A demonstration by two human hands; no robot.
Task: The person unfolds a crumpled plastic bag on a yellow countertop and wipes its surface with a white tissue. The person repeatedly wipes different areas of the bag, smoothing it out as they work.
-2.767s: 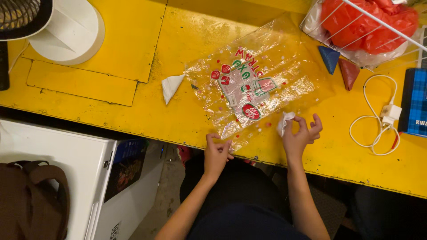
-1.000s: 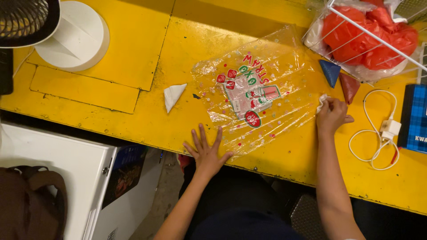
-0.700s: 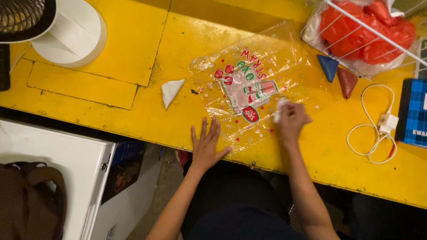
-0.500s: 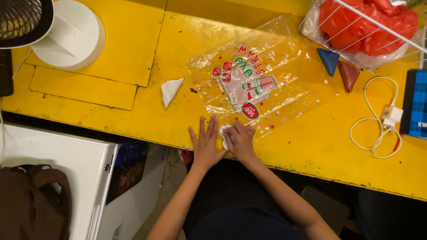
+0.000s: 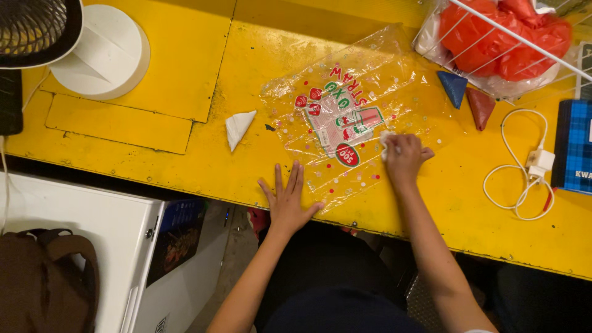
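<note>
Left hand (image 5: 288, 200) is down flat, fingers fanned wide, palm pinning the near edge of the clear plastic bag (image 5: 345, 111) at about six o'clock on the sheet — that spread looks like it is there to keep the slippery film from sliding. The right hand (image 5: 404, 157) sits at roughly four o'clock on the bag, fingers curled tight around a small white wad (image 5: 387, 137), cloth or paper, I cannot tell which, pressed onto the plastic. The bag itself lies flat and tilted on the yellow table (image 5: 185, 55), its red and green print near the middle, coloured dots scattered across it.

Around the work: a folded white triangle (image 5: 237, 127) at nine o'clock from the bag, apart from it — and at two o'clock a blue triangle (image 5: 453, 86) and a reddish-brown triangle (image 5: 480, 106) just beside each other. Past them, a white wire basket (image 5: 524, 43) holding red-orange plastic. A coiled white cable (image 5: 524, 179) rests at three o'clock, well clear of the right hand. Far over at ten o'clock, a round white base (image 5: 98, 52).
</note>
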